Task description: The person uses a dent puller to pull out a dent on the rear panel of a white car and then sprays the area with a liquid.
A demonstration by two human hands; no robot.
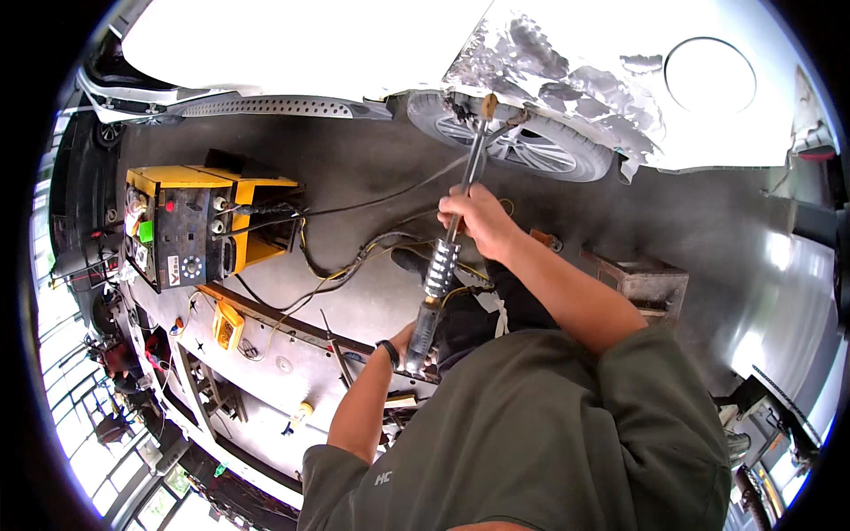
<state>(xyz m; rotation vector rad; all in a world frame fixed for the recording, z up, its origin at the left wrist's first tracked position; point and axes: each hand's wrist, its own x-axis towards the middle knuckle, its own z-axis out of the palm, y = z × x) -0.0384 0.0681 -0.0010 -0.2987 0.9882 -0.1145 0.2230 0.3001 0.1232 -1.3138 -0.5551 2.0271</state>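
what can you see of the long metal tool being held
The long tool looks metallic: a slim shiny rod, a thicker silver sleeve dotted with dark marks, and a grey grip at the near end. It slants away from the body and slightly rightward, its far end overlapping the car wheel in view. The right hand closes around the rod beyond the sleeve; the left hand holds the grip. Whether it touches the car is unclear.

Olive short-sleeved shirt (513,434), small pale chest marking (382,479), black wristband (389,353), apparently dark trousers (529,308).
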